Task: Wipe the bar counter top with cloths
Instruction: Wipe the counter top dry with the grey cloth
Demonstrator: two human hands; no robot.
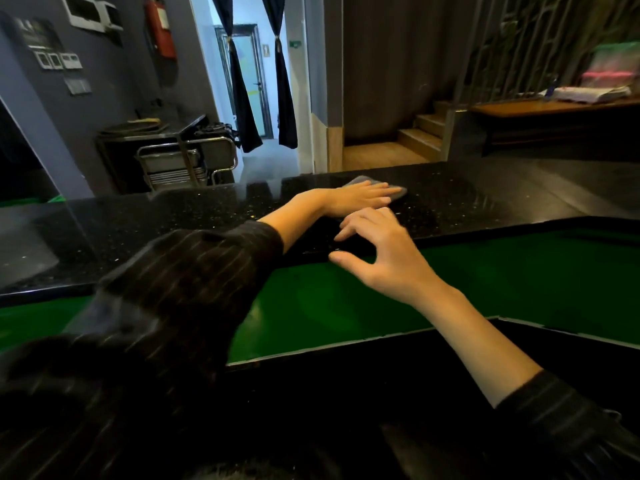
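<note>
While the person is leaning over the black speckled tabletop (pixel 173 220), the left hand (pixel 356 200) is lying flat on a grey cloth (pixel 363 181), fingers straight and close together, pressing it against the stone near the tabletop's far edge. Only the cloth's far side and right corner are showing past the fingers; the rest is sitting hidden under the palm. The right hand (pixel 381 251) is hovering just beside the left wrist, over the tabletop's near edge, with its fingers spread and loosely bent and its thumb pointing left, holding nothing; whether its fingertips are touching the stone cannot be told. Both hands are staying close to each other but apart, and dark striped sleeves (pixel 194 271) are covering the upper arms, leaving the forearms bare. A glossy green surface (pixel 519 271) is running below the tabletop on the near side. Beyond the far edge, a metal cart (pixel 187 161) is standing against the grey wall, a red fire extinguisher (pixel 160 29) is hanging above it, dark tied curtains (pixel 242 98) are framing a bright doorway, and wooden steps (pixel 422 133) are rising on the right.
</note>
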